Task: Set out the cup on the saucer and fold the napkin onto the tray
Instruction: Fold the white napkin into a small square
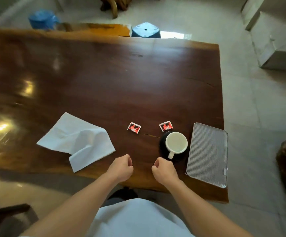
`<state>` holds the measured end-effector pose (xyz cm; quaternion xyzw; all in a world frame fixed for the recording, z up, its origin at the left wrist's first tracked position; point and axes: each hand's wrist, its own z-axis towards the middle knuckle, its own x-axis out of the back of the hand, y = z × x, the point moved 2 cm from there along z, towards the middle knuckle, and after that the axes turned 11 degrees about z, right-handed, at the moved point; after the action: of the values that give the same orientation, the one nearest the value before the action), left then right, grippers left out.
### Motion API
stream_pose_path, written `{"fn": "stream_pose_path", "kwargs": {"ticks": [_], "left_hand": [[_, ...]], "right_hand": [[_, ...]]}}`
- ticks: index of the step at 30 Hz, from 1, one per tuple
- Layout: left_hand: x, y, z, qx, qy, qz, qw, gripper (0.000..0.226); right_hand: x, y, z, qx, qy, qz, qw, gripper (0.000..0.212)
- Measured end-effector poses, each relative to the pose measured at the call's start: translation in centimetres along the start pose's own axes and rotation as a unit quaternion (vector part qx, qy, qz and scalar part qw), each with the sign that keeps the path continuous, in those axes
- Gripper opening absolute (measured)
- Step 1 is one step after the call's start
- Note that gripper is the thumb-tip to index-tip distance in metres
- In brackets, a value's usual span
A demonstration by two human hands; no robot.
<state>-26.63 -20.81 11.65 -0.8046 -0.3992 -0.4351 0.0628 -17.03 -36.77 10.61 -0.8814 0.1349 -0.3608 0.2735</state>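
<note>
I hover the left hand point(120, 167) and right hand point(164, 170) clenched, empty, between jobs — cup point(176, 142) on saucer point(162, 147) (beside the tray point(207, 151)), napkin point(77, 139) lying rumpled, likely next.

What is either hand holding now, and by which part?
Nothing is held. The left hand and right hand are both curled and empty above the table; the right one is near the handle of the cup, not on it.
</note>
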Motion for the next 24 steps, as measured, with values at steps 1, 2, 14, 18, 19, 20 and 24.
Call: {"fn": "stream_pose_path", "kwargs": {"ticks": [1, 2, 14, 18, 19, 20, 24], "left_hand": [[-0.3, -0.5, -0.7, 0.009, 0.003, -0.004, 1.0, 0.003], [-0.6, -1.1, -1.3, 0.018, 0.007, -0.011, 1.0, 0.004], [-0.8, -10.8, -3.7, 0.139, 0.064, -0.135, 0.979, 0.013], [-0.1, -15.4, -2.4, 0.173, 0.061, -0.139, 0.973, 0.014], [0.3, -16.5, -1.9, 0.183, 0.061, -0.135, 0.972, 0.015], [0.5, -17.7, -1.3, 0.19, 0.061, -0.132, 0.971, 0.019], [0.9, -21.6, 1.2, 0.204, 0.049, -0.138, 0.968, 0.041]], "right_hand": [[-0.5, -0.3, -0.2, 0.005, -0.012, -0.008, 1.0, 0.009], [-1.0, -0.7, -0.4, 0.009, -0.024, -0.011, 1.0, 0.011], [-8.0, -7.7, 0.8, 0.084, -0.129, -0.04, 0.987, 0.004], [-10.8, -10.4, 2.2, 0.098, -0.164, -0.046, 0.98, 0.005], [-11.4, -11.1, 2.6, 0.093, -0.176, -0.046, 0.979, 0.008], [-12.0, -11.7, 3.0, 0.086, -0.188, -0.048, 0.977, 0.015], [-13.6, -13.9, 4.6, 0.064, -0.201, -0.079, 0.974, 0.051]]}}
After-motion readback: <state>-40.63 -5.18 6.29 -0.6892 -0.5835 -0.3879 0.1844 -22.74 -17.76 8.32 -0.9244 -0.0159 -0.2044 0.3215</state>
